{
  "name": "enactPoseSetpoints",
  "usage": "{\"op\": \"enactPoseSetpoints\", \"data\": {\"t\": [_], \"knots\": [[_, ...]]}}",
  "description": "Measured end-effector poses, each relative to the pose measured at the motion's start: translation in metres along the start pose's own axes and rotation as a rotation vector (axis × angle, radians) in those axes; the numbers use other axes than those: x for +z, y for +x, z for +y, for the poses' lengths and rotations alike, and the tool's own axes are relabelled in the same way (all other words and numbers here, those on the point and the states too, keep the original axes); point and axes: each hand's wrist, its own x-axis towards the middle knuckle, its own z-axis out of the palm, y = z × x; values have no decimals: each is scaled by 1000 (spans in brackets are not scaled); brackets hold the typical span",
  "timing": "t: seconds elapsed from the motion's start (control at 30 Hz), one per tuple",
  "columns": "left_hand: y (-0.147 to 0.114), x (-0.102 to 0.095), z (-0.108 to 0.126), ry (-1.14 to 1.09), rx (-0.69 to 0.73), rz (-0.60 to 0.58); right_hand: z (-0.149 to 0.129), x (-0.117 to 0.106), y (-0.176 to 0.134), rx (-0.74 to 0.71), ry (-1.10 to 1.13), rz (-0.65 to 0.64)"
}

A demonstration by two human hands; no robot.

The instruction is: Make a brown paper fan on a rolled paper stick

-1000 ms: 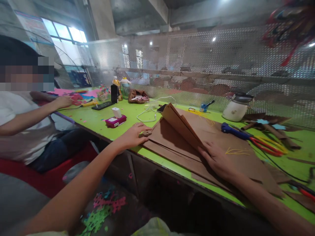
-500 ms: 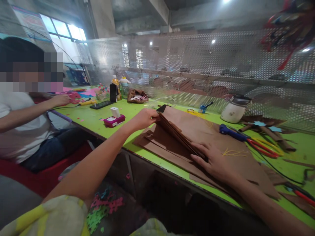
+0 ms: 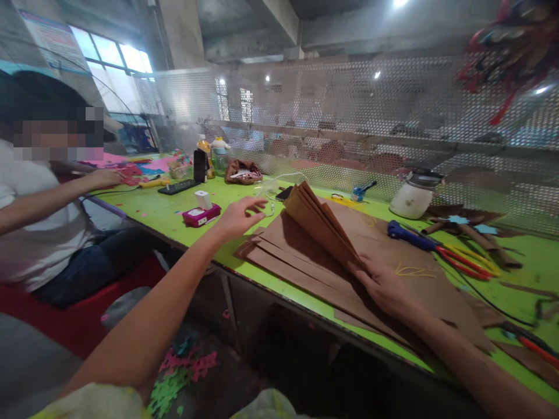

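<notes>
My right hand (image 3: 384, 285) grips the near right part of a folded bundle of brown paper (image 3: 321, 221), whose far left end stands raised with its layers fanned apart. Under the bundle lie more large brown paper sheets (image 3: 301, 265), stacked along the table's front edge. My left hand (image 3: 242, 218) is off the paper, left of the bundle's raised end, with its fingers apart and nothing in them. A black phone (image 3: 283, 194) with a white cable shows just behind the bundle.
Blue-handled scissors or pliers (image 3: 410, 235) and yellow strings (image 3: 414, 271) lie on the paper at right. A white jar (image 3: 414, 195) stands behind. A magenta power block (image 3: 201, 215) sits at left. A co-worker (image 3: 52, 215) sits at the far left. A perforated screen (image 3: 305, 110) borders the table.
My left hand has let go of the paper bundle's far end and moved left, its fingers opening. The bundle's layers have fanned apart, while my right hand keeps hold.
</notes>
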Motion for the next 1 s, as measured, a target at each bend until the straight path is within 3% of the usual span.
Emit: {"op": "enactPoseSetpoints", "data": {"t": [0.1, 0.27, 0.57, 0.73, 0.87, 1.0], "knots": [[-27, -7, -13, 198, -118, -132, 0, -1, 1, 41, 30, 25], [-44, -2, -11, 297, -3, -282, 0, -3, 2, 87, 66, 22], [-34, 7, -9, 432, 116, -261, -1, -4, 2, 80, 103, -5], [-7, 2, -6, 549, 270, -150, 4, -4, 2, 67, 96, -36], [28, -5, 11, 451, 338, -107, 8, -2, 2, 55, 105, -40], [47, -6, 26, 336, 304, -129, 8, -1, 1, 51, 85, -41]]}}
